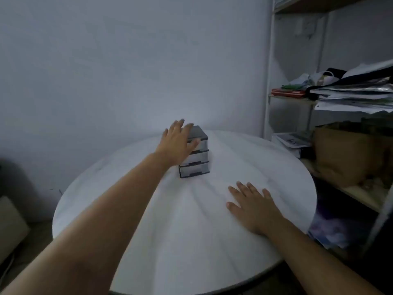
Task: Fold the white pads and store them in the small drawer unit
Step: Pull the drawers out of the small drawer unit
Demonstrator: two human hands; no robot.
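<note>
one left hand [177,143] touches drawer unit [196,166]; right hand [253,206] on table [119,179]

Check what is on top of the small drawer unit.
Only the left hand touches the small drawer unit, fingers over the left edge of its dark top. The visible rest of the top carries nothing. The part beneath the fingers is covered.

I make out smooth plastic on the small drawer unit [194,155]: dark matt frame, translucent grey fronts. The bench [191,231] beneath it is matt white, faintly streaked. Right of it, loose paper stacks [350,96].
</note>
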